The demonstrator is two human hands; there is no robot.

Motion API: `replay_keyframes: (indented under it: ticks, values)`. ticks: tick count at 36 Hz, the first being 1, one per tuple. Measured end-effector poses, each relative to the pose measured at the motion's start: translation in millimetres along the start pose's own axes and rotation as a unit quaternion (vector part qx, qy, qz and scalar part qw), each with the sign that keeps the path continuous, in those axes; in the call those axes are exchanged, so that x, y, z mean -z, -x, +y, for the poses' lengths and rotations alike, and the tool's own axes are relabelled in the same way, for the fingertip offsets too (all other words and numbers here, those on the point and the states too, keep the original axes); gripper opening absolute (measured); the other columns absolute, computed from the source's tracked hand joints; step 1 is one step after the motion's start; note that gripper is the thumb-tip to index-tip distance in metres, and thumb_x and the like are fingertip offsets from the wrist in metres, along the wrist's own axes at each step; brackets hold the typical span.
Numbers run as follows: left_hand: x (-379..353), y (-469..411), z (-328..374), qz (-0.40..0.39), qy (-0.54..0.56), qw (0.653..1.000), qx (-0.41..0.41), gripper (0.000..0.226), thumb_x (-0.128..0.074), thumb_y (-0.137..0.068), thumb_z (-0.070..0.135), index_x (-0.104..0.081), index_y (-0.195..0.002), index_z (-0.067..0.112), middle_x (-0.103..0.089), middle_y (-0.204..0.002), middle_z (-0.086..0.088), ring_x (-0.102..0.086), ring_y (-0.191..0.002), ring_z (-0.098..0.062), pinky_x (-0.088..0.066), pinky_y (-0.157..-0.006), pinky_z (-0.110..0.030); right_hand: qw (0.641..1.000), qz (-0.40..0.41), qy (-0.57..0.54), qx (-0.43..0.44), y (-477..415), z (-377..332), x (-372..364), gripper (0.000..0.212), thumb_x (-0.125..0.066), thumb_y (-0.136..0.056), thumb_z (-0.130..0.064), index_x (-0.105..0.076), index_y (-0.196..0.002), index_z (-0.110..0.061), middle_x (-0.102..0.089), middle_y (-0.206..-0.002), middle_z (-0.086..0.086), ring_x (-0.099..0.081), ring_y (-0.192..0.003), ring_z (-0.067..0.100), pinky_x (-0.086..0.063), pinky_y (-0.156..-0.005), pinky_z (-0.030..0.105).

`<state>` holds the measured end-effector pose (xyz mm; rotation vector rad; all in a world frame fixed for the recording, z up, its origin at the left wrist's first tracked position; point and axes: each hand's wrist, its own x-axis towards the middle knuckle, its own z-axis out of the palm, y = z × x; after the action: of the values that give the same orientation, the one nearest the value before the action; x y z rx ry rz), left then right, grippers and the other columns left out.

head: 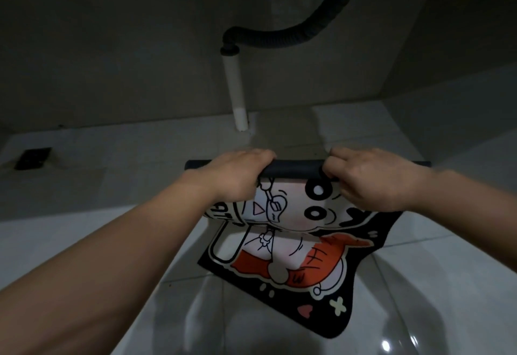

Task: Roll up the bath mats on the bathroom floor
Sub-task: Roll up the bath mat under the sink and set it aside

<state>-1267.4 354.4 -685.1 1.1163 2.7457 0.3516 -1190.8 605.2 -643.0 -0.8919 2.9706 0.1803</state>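
On the glossy tiled floor [112, 175], in front of a white drain pipe [236, 88], we held the cartoon bath mat [279, 259] by its rolled far edge [293, 168]. Our left hand [237, 175] curled over that dark edge; our right hand [372, 181] clamped on it just beside. The mat's unrolled near part sagged down to the tiles, its corner lying flat.

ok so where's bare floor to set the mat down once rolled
Bare tiles lie left of the bath mat, between it and the dark floor drain, and on its right toward the wall. Straight ahead is tighter: the white pipe stands just beyond the rolled edge, which left hand and right hand grip.
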Motion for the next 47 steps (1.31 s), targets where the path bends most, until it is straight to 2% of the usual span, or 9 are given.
replay_keyframes:
  ticks: [6,14,20,22,28,37,41,44,47]
  values:
    - [1.2,-1.4,3.7,0.048,-0.093,0.995,-0.001,0.041,-0.056,-0.073,0.003,-0.031,-0.087,0.031,-0.034,-0.066,0.011,-0.042,-0.063,-0.017,-0.024,-0.049,-0.03,0.999,-0.023,-0.024,0.007,-0.3,3.5,1.5,0.022,-0.052,-0.084,-0.02,-0.045,-0.105,-0.023,-0.046,-0.097,-0.001,-0.051,-0.07,0.022,-0.04,-0.055,0.035]
    - [2.5,-5.9,14.8,0.093,-0.123,0.988,-0.028,0.043,-0.055,-0.07,-0.001,-0.026,-0.088,0.026,-0.048,-0.081,0.003,-0.049,-0.072,-0.021,-0.027,-0.053,-0.032,0.992,-0.009,-0.111,-0.051,-1.1,7.7,0.1,0.041,-0.062,-0.073,-0.011,-0.036,-0.103,-0.023,-0.04,-0.08,-0.008,-0.038,-0.06,0.009,-0.023,-0.048,0.017]
    - [5.9,-3.1,10.0,0.012,-0.002,1.0,-0.028,0.028,-0.049,-0.082,0.039,-0.037,-0.107,0.032,-0.045,-0.091,0.011,-0.042,-0.08,-0.01,-0.029,-0.066,-0.03,0.998,-0.025,-0.03,-0.056,-0.2,3.4,-2.6,0.038,-0.056,-0.078,-0.011,-0.034,-0.106,-0.023,-0.027,-0.069,-0.014,-0.03,-0.052,0.006,-0.018,-0.042,0.023]
    - [9.0,-4.5,6.5,-0.005,0.022,1.0,-0.022,0.021,-0.044,-0.09,0.041,-0.041,-0.109,0.033,-0.048,-0.095,0.011,-0.047,-0.084,-0.011,-0.033,-0.069,-0.031,0.999,-0.008,0.005,-0.033,1.4,1.3,-1.9,0.039,-0.056,-0.077,-0.009,-0.036,-0.108,-0.023,-0.036,-0.077,-0.011,-0.035,-0.052,0.013,-0.023,-0.044,0.028]
    - [13.0,-6.6,1.3,0.009,0.002,1.0,-0.011,0.017,-0.059,-0.085,0.028,-0.043,-0.09,0.033,-0.053,-0.083,0.007,-0.052,-0.075,-0.018,-0.039,-0.061,-0.031,0.999,-0.044,-0.005,-0.02,-0.6,-0.6,-3.2,0.048,-0.055,-0.077,-0.007,-0.042,-0.118,-0.028,-0.046,-0.109,0.002,-0.051,-0.073,0.023,-0.036,-0.056,0.032]
    - [-8.7,-7.6,1.4,-0.004,-0.016,1.0,0.023,0.042,-0.051,-0.08,0.003,-0.024,-0.094,0.032,-0.046,-0.068,0.004,-0.044,-0.058,-0.011,-0.025,-0.045,-0.028,0.997,-0.046,-0.067,-0.001,-1.5,-1.6,-3.6,0.04,-0.054,-0.08,-0.022,-0.05,-0.119,-0.027,-0.053,-0.106,0.002,-0.05,-0.092,0.021,-0.04,-0.075,0.028]
    - [-8.3,-6.1,4.4,-0.003,-0.019,1.0,-0.009,0.049,-0.054,-0.083,0.017,-0.027,-0.121,0.031,-0.037,-0.072,0.015,-0.037,-0.06,0.001,-0.025,-0.05,-0.02,0.996,-0.039,-0.075,-0.026,1.0,-2.5,-6.0,0.034,-0.051,-0.084,-0.013,-0.046,-0.114,-0.029,-0.045,-0.11,0.002,-0.048,-0.068,0.022,-0.035,-0.058,0.031]
    - [-2.1,-5.9,7.7,-0.007,0.03,0.999,-0.033,0.037,-0.047,-0.085,0.047,-0.038,-0.117,0.03,-0.052,-0.092,0.008,-0.051,-0.079,-0.012,-0.04,-0.066,-0.031,1.0,-0.004,0.028,0.009,2.9,-3.8,-8.3,0.04,-0.061,-0.078,-0.007,-0.048,-0.113,-0.021,-0.047,-0.107,0.008,-0.039,-0.05,0.021,-0.031,-0.041,0.032]
    - [2.5,-9.0,7.7,-0.022,0.043,0.999,-0.02,0.026,-0.047,-0.091,0.043,-0.045,-0.111,0.027,-0.055,-0.094,0.004,-0.055,-0.086,-0.018,-0.044,-0.072,-0.034,0.996,0.02,0.079,0.048,5.0,-6.9,-5.5,0.051,-0.07,-0.061,0.0,-0.054,-0.108,-0.014,-0.05,-0.093,0.012,-0.034,-0.046,0.018,-0.024,-0.032,0.027]
